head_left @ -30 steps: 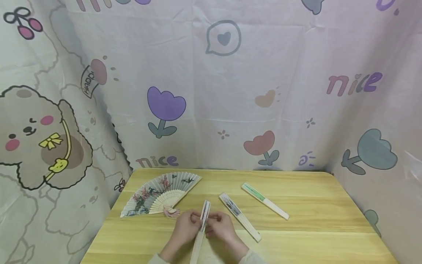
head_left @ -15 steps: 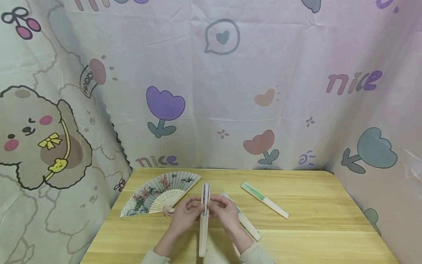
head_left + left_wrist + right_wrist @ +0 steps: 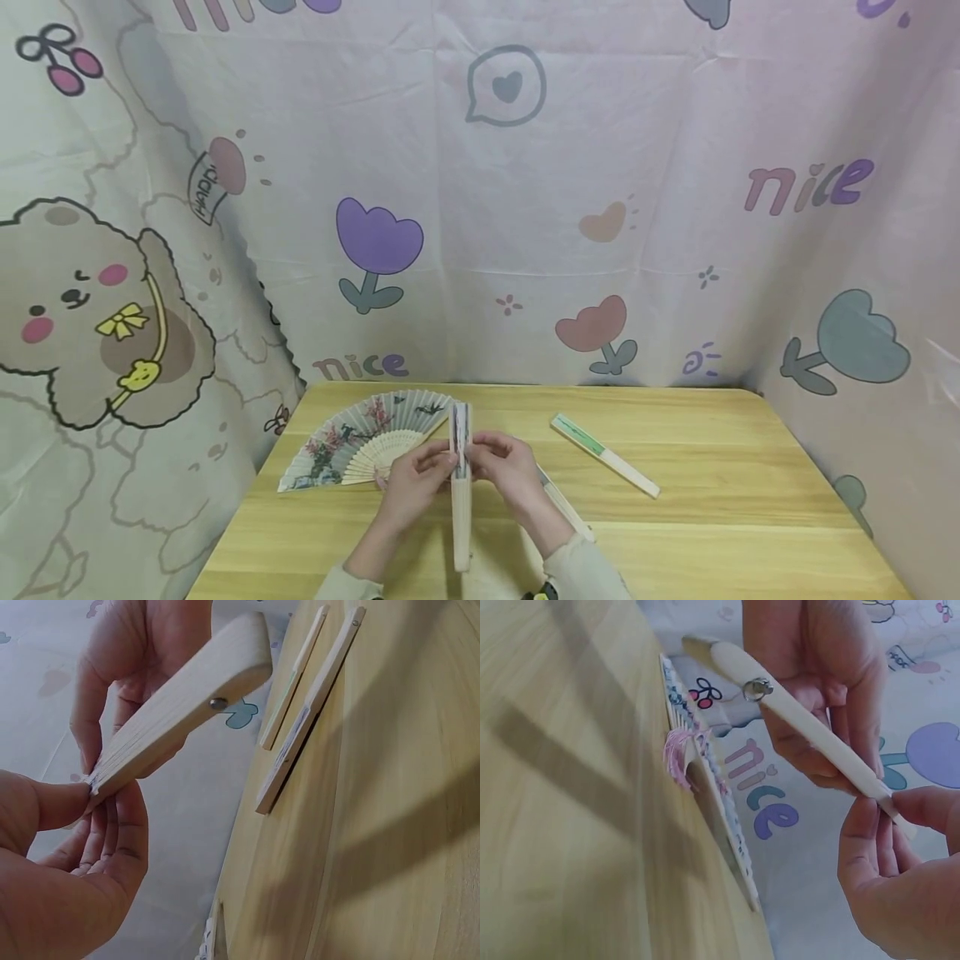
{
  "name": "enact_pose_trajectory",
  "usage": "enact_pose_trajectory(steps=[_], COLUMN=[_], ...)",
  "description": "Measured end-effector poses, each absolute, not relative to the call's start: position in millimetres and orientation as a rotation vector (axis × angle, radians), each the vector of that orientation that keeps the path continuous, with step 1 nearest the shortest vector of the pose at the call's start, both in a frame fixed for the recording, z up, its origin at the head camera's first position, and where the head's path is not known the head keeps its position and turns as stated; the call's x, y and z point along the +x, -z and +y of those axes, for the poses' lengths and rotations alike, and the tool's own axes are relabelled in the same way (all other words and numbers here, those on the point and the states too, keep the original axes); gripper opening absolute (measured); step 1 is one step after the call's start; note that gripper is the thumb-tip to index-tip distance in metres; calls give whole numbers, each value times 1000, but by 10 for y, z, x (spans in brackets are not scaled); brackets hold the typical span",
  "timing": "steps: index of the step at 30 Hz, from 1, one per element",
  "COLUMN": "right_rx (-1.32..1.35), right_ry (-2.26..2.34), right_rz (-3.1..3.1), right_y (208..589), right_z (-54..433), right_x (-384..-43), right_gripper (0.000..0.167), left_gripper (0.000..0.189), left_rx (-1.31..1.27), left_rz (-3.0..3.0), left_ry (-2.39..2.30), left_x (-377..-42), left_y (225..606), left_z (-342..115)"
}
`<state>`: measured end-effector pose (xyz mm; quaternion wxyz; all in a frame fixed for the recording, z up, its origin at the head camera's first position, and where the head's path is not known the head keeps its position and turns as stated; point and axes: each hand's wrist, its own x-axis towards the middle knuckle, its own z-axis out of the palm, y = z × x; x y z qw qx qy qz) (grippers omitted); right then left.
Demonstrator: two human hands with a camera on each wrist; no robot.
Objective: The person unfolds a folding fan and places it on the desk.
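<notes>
Between my two hands is a folded hand fan (image 3: 462, 521), its pale ribs standing nearly upright in the head view. My left hand (image 3: 412, 485) pinches one side near the pleated end with thumb and fingers; my right hand (image 3: 510, 473) pinches the other side. At the pivot end, a rivet (image 3: 218, 703) shows in the left wrist view and a small metal ring (image 3: 757, 689) in the right wrist view. Behind the left hand, an open fan (image 3: 382, 454) with painted blossoms and a pink tassel (image 3: 679, 754) lies on the table.
Two more folded fans lie to the right: a green-patterned one (image 3: 604, 455) and another (image 3: 561, 503) partly hidden by the right hand. The wooden table (image 3: 720, 467) ends at a patterned cloth backdrop (image 3: 510, 200).
The held fan has risen off the table and swung from a slant to nearly upright. Both hands moved up with it, the right hand now covering part of the middle fan.
</notes>
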<state>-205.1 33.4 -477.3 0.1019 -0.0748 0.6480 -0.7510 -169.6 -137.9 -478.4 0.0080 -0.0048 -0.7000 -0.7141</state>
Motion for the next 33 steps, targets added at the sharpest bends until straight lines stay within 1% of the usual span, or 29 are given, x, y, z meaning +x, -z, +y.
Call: enact_pose_trajectory(steps=[8,19,33], right_rx=[-159,-114,-9], right_ry=[2224,2221,2329], right_rz=[1902,1911,1868], right_y=[4714,4659,4602], right_z=[276,239,317], right_x=[-2072,-2093,-2182], right_gripper=[35,36,36], left_gripper=[37,38,40], left_rx=[68,69,213], left_rz=[-2104,-2074,-2027], left_ry=[2239,2231,2126], left_x=[-1690,-1684,-1691], left_y=[4762,4737,4678], left_z=[-1358,-1386,-1483])
